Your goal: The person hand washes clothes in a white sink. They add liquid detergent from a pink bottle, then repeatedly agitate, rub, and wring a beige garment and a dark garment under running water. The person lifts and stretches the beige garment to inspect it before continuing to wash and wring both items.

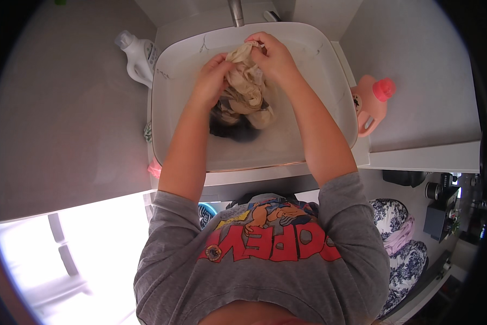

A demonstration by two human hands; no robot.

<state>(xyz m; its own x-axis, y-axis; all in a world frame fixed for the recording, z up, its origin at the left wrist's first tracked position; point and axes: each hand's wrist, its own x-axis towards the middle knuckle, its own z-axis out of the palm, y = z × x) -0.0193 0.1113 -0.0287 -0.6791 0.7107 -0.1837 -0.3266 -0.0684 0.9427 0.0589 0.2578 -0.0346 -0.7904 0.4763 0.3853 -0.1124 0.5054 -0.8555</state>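
Observation:
A wet beige cloth (245, 83) hangs bunched from both my hands over a white washbasin (328, 81). My left hand (214, 79) grips its left upper side. At the top edge, my right hand (274, 57) pinches a fold between thumb and fingers. The lower end of the beige cloth rests in cloudy water (284, 140) in the basin. Beneath it lies a dark cloth (233, 129), partly under the water. How much of either cloth is below the surface I cannot tell.
A metal faucet (236, 14) reaches over the basin's far rim. A white detergent bottle (140, 59) stands left of the basin, a pink jug (371, 105) with a red cap right of it. Grey walls rise close on both sides. Pink material (154, 168) lies by the near left rim.

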